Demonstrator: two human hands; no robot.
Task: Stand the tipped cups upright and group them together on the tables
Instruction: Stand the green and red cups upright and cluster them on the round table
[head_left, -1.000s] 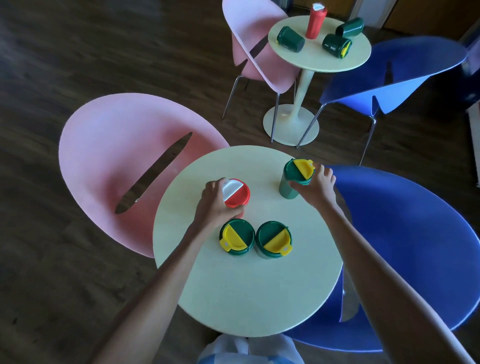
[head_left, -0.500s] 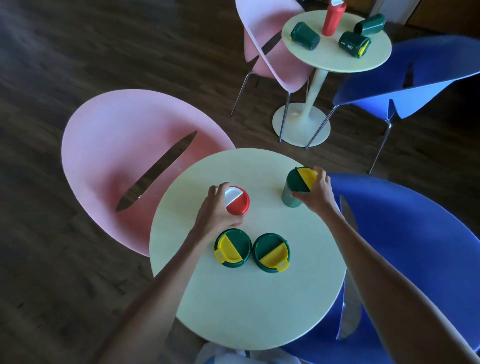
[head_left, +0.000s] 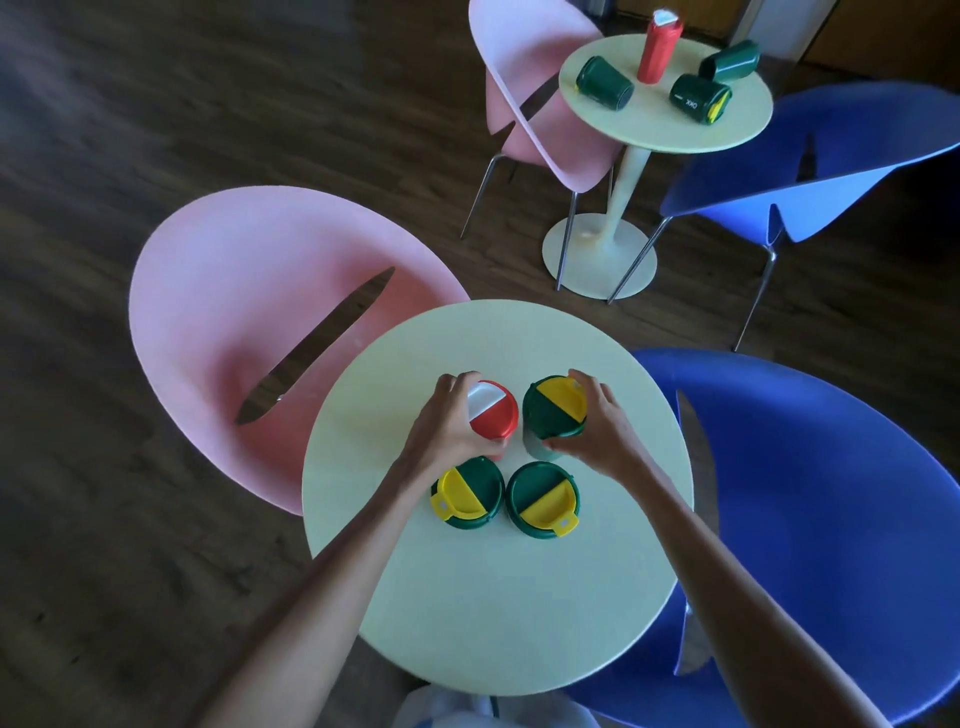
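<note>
Left hand (head_left: 447, 434): fingers curled round the upright red cup (head_left: 493, 410), centre frame.
Right hand (head_left: 597, 434): clamped on an upright green cup (head_left: 553, 408), just beside the red one.
Near table (head_left: 493, 597): two standing green cups (head_left: 467, 493) (head_left: 543, 501) side by side, just below the held pair.
Far table (head_left: 670, 130), upper right: three tipped green cups (head_left: 605, 83) (head_left: 698, 98) (head_left: 730, 61) around a tall red cup (head_left: 658, 44), upright.
Seating: pink chair (head_left: 249, 322) left, blue chair (head_left: 831, 493) right.

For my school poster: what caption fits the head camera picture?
Left hand holds the red cup, right hand a green cup, beside two upright green cups.
</note>
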